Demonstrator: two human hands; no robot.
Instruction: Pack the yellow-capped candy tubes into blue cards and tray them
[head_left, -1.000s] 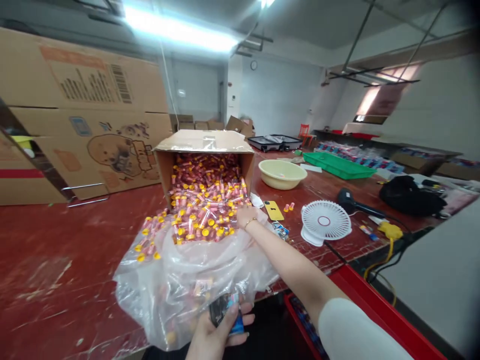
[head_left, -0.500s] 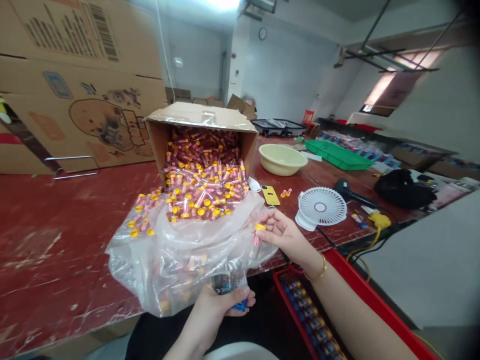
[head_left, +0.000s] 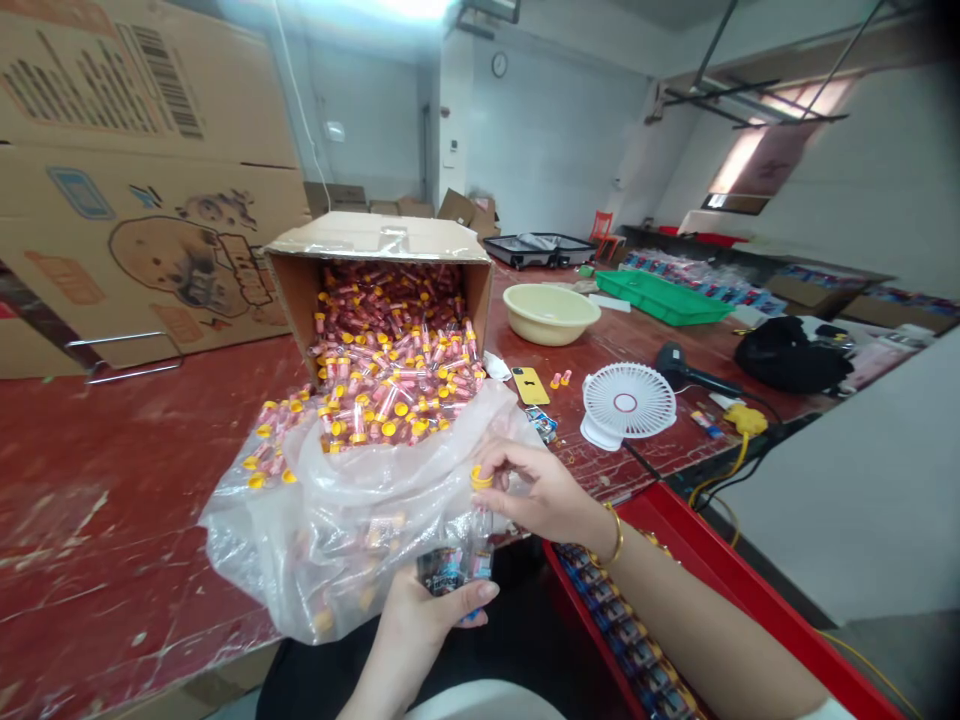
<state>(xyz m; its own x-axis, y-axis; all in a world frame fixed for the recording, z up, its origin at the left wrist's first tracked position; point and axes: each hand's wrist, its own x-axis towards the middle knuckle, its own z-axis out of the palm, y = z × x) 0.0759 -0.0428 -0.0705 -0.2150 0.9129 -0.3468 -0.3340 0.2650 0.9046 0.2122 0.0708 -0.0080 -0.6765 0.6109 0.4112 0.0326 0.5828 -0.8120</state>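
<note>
My left hand (head_left: 442, 610) is closed around a small printed packet (head_left: 442, 568), dark with blue at its lower edge. My right hand (head_left: 536, 485) pinches a clear tube by its yellow cap (head_left: 481, 478). The tube hangs upright, its lower end at the packet; I cannot tell whether it is inside or only beside it. Behind both hands, a translucent plastic bag (head_left: 345, 500) spreads over the table edge. Yellow-capped tubes with pink contents (head_left: 386, 395) spill onto it from a cardboard box (head_left: 379, 235) lying on its side.
A red tray (head_left: 750, 600) with rows of packets stands at my right, below the table. On the table are a white fan (head_left: 628, 402), a yellow phone (head_left: 530, 386), a cream basin (head_left: 551, 313), a green tray (head_left: 664, 297) and a black handheld device (head_left: 697, 372). A large carton (head_left: 172, 230) rises at left.
My right hand has moved left and brought the tube down to the packet in my left hand. The view has shifted slightly to the right. A printed packet now shows by the phone.
</note>
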